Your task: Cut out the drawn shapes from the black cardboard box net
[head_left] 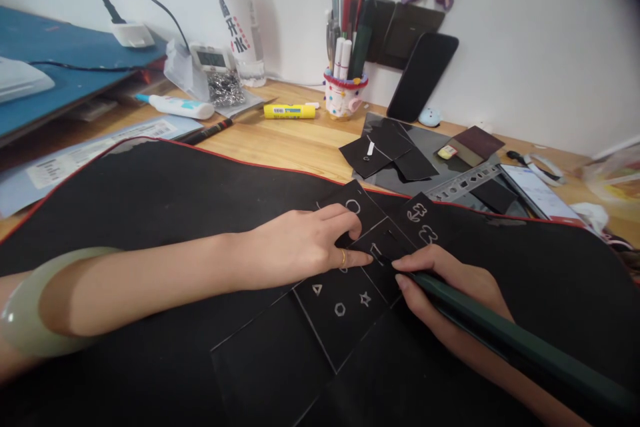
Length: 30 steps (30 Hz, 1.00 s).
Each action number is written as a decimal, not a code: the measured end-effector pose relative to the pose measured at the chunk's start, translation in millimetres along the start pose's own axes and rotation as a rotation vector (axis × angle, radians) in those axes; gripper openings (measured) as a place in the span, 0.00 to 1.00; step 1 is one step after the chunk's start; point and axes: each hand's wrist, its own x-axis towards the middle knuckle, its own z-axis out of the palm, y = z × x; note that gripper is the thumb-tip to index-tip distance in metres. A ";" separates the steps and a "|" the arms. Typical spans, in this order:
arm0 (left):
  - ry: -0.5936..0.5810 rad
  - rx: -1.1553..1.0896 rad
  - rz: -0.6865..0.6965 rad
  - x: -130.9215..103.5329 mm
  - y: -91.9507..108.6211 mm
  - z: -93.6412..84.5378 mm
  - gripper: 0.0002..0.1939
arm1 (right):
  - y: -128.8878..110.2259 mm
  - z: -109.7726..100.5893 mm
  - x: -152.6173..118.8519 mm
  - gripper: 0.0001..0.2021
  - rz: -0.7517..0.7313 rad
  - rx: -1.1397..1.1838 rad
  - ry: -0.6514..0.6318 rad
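Black paper (327, 333) with pale outlined shapes, among them a triangle, a hexagon and a star, lies tilted on a black mat (165, 213). My left hand (305, 240) presses on the paper, fingers apart, one bent and one stretched toward a small outlined shape; it wears a ring. My right hand (450, 280) pinches a thick dark green pen-like tool (480, 317) near its front end. The tool's thin dark tip is close to that outline and hard to make out. A black piece with flower drawings (421, 213) shows beyond my right hand.
Behind the mat are a yellow glue stick (289, 111), a decorated pen cup (345, 93), a leaning phone (423, 77) and a plastic bottle (240, 20). Black paper scraps (390, 150) and a clear stencil ruler (465, 181) lie at the back right. A blue raised surface (70, 53) stands left.
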 end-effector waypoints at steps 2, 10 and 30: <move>-0.003 -0.001 -0.001 0.3 -0.1 -0.2 0.20 | 0.2 -0.2 0.0 0.09 -0.004 -0.003 -0.005; -0.015 0.005 -0.011 1.4 -0.4 -0.4 0.20 | 1.8 -0.4 -0.3 0.09 0.001 0.008 -0.033; -0.001 0.008 0.007 -0.1 -0.7 -0.9 0.21 | 0.9 -4.1 -1.3 0.09 0.033 0.025 -0.070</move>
